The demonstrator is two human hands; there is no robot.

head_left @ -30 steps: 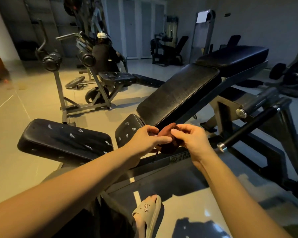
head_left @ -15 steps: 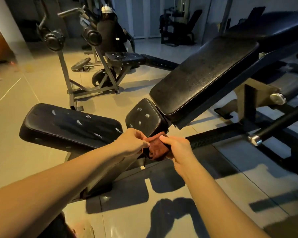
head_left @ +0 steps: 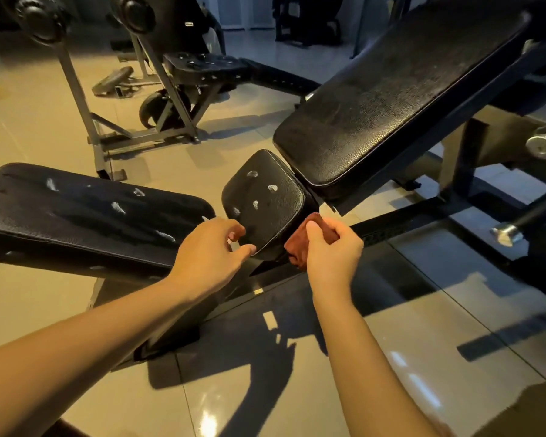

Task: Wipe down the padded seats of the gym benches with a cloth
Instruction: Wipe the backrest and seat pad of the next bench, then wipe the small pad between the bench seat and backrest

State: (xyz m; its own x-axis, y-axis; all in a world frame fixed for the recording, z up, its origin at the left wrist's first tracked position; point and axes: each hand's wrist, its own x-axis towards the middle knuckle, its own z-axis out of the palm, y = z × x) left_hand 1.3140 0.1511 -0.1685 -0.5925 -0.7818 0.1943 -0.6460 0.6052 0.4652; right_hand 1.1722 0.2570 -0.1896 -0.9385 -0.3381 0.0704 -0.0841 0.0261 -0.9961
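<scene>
Person's right hand (head_left: 333, 252) grips a bunched red-brown cloth (head_left: 298, 247) beside a black seat (head_left: 265, 200).
Thumb and curled fingers clamp the cloth, which sits at the seat's front right corner; whether the two touch is unclear. Just left of the grip, the left hand (head_left: 208, 247) hovers at the seat's front edge, fingers loosely curled, holding nothing. White worn spots mark the seat. Up and right of the grip rises a tilted backrest (head_left: 391, 99); farther left lies a flat bench (head_left: 85, 216), similarly spotted.
</scene>
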